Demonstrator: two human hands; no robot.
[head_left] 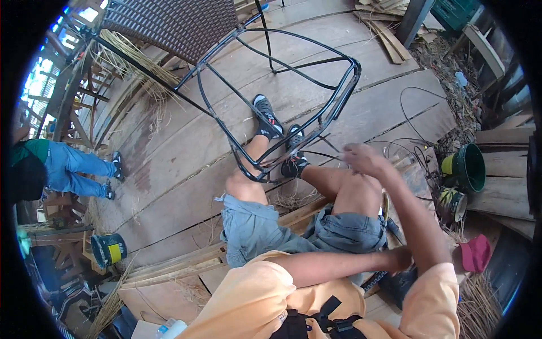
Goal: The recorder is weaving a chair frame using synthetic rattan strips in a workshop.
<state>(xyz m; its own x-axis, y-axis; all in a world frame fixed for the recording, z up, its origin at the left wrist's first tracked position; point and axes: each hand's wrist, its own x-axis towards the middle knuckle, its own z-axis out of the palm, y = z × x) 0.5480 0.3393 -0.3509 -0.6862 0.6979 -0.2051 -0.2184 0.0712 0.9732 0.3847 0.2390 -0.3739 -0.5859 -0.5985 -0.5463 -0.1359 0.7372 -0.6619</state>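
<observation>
A black metal chair frame (337, 93) with a woven brown back (175, 25) leans over my legs, its bare seat loop close to my knee. Dark thin strands (323, 153) run from the near corner of the loop to my right hand (364, 160), whose bent fingers are closed on them just above my right knee; the hand is slightly blurred. My left forearm crosses my body to the right. Beside my right hip is my left hand (400, 260), next to a dark container (402, 285); my right arm partly covers it, and its fingers are hidden.
Large boards cover the floor (186, 186). Loose dark strands (415, 138) coil at the right near a green bucket (470, 168) and a pink cap (475, 253). Another bucket (109, 250) stands left. A person in blue jeans (79, 166) stands at the far left.
</observation>
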